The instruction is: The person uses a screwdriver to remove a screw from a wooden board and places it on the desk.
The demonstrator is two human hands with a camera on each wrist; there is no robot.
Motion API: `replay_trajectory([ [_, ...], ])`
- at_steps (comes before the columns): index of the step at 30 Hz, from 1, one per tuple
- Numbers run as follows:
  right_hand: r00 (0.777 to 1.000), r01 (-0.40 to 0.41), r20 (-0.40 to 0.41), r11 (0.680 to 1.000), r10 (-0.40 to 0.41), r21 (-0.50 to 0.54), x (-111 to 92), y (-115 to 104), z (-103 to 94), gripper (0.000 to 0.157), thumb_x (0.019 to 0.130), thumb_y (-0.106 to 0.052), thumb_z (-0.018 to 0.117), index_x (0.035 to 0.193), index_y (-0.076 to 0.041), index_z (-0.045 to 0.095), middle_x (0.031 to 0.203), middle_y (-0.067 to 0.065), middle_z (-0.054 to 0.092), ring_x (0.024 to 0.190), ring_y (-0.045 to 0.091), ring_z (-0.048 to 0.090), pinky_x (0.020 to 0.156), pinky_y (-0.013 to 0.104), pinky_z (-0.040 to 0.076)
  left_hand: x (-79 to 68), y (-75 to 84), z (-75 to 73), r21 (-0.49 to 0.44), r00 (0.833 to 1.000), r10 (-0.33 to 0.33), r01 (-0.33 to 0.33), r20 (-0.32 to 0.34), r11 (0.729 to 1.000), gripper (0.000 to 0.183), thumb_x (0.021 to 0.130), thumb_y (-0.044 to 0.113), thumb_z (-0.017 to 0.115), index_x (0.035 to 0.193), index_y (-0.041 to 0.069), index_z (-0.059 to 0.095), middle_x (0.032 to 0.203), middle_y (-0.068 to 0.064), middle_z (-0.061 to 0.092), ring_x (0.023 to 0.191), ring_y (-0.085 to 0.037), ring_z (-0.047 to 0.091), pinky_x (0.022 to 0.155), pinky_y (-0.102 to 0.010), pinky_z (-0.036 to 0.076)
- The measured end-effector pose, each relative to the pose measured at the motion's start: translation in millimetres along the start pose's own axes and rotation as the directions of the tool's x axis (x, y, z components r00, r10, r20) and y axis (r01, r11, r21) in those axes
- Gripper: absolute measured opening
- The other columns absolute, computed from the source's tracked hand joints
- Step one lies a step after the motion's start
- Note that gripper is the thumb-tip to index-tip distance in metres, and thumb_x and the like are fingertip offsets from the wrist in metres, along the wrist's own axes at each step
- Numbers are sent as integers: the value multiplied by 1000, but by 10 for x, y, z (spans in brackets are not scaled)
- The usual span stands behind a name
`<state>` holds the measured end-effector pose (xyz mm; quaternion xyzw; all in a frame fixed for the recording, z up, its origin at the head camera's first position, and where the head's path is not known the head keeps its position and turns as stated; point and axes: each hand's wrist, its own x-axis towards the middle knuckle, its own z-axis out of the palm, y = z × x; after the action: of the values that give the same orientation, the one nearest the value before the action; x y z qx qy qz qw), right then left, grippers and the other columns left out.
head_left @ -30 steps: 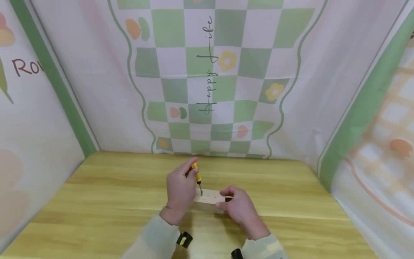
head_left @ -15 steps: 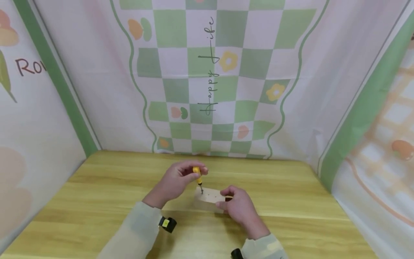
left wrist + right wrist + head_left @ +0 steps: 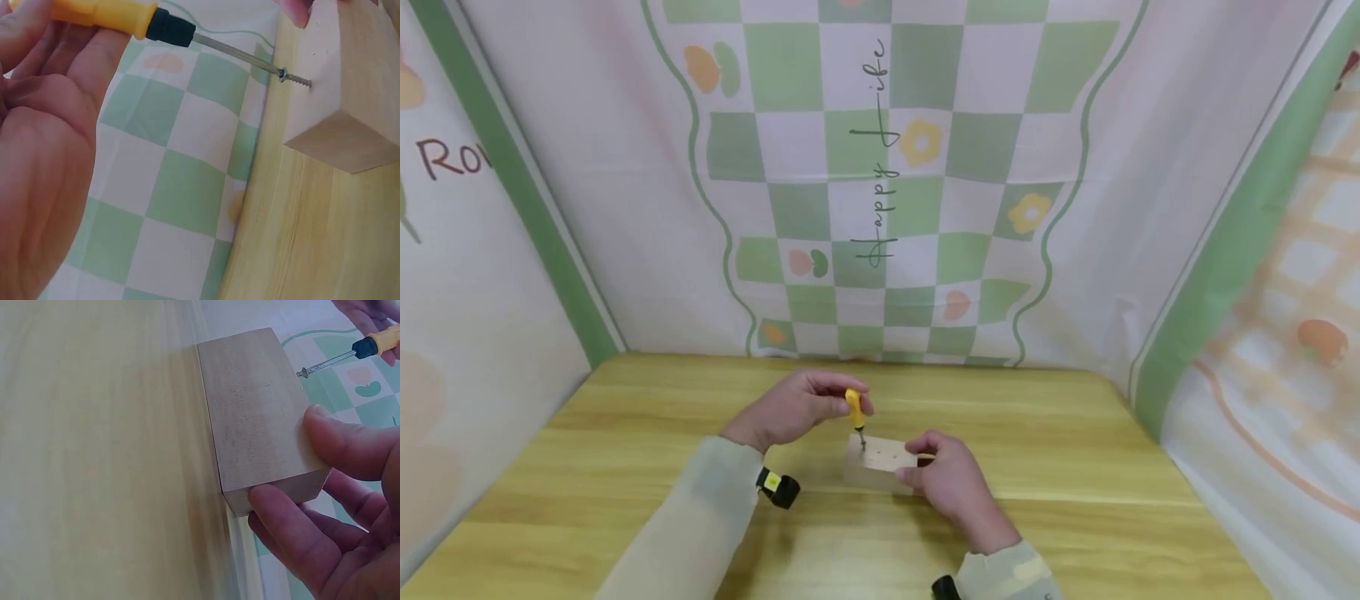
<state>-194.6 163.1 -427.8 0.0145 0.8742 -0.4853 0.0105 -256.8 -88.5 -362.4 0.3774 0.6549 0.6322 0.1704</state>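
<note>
My left hand (image 3: 790, 408) holds a yellow-handled screwdriver (image 3: 854, 407) between thumb and fingers, the tool tilted with its shaft pointing down. In the left wrist view, the shaft's tip meets the head of a metal screw (image 3: 295, 79), whose threaded part stands out from a pale wooden block (image 3: 372, 81). A few small dark holes dot the block's top face. My right hand (image 3: 953, 475) grips the block's right end, thumb on the near side and fingers around the end and far side. Seen from the right wrist, the wooden block (image 3: 256, 412) shows its long side.
Under the block lies a wood-grain table (image 3: 625, 467). A green-and-white checked cloth (image 3: 880, 192) hangs behind it, with patterned side cloths at left and right. Black wrist cameras (image 3: 781, 490) sit at both sleeves.
My left hand has turned about the screwdriver handle, its wrist and forearm swinging left and its fingers loosening from a tighter curl. The right hand and block stay nearly in place.
</note>
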Motion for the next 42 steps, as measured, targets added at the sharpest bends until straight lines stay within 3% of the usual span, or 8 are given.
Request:
replay_trajectory([
  [6,1000,9,12,1000,-9,-5,-16,-8,23,33,77,-15,86,106,-12,71,119,8,65,103,26,61,76,37,54,29,-4,15,-4,999,29,-30,-12,1000,29,99,3,60,127,5,68,111,-18,69,107,-34,63,98,-51,47],
  [13,1000,16,15,1000,-16,-8,-6,-2,34,32,78,-17,86,106,-13,71,120,7,65,103,26,61,77,37,54,52,-19,258,185,949,131,-80,-286,980,33,99,6,61,131,8,66,105,-8,71,99,-25,68,87,-43,55],
  [19,1000,20,11,1000,-20,-15,-6,-14,28,32,78,-17,86,107,-13,71,120,7,65,104,26,61,77,38,54,100,-30,515,387,828,280,-83,-486,918,27,98,1,61,123,7,70,98,-5,72,90,-16,70,78,-31,57],
  [29,1000,19,2,1000,-19,-18,-3,-25,-3,34,76,-15,86,107,-11,72,119,9,66,100,25,63,71,34,55,190,-90,804,639,558,534,-8,-635,769,22,90,-5,69,110,4,73,87,-5,73,75,-16,71,64,-30,58],
  [34,1000,13,-6,1000,-13,-5,-13,-33,-15,34,76,-11,86,107,-9,71,117,10,66,94,23,63,65,31,55,207,-121,861,641,451,553,57,-700,765,26,89,-9,67,113,0,72,84,-8,73,65,-19,69,54,-30,56],
  [37,1000,11,-2,1000,-11,-1,-14,-29,-15,34,76,-10,86,106,-8,71,118,10,65,93,23,63,64,32,55,181,-100,846,595,488,506,34,-712,803,27,89,-7,69,115,1,72,87,-9,74,69,-20,69,55,-28,56],
  [39,1000,6,0,1000,-6,3,-12,-24,-13,34,77,-11,85,107,-9,71,119,11,65,95,23,63,65,32,56,155,-73,799,541,576,446,-10,-684,841,29,90,-5,70,117,4,72,92,-8,74,77,-19,70,61,-27,57],
  [42,1000,-2,0,1000,2,-3,-5,-9,-6,33,77,-11,85,107,-10,71,121,10,65,98,24,62,66,32,55,106,-48,666,415,752,330,-83,-570,906,33,93,-2,68,124,9,70,104,-5,73,91,-18,70,68,-25,57],
])
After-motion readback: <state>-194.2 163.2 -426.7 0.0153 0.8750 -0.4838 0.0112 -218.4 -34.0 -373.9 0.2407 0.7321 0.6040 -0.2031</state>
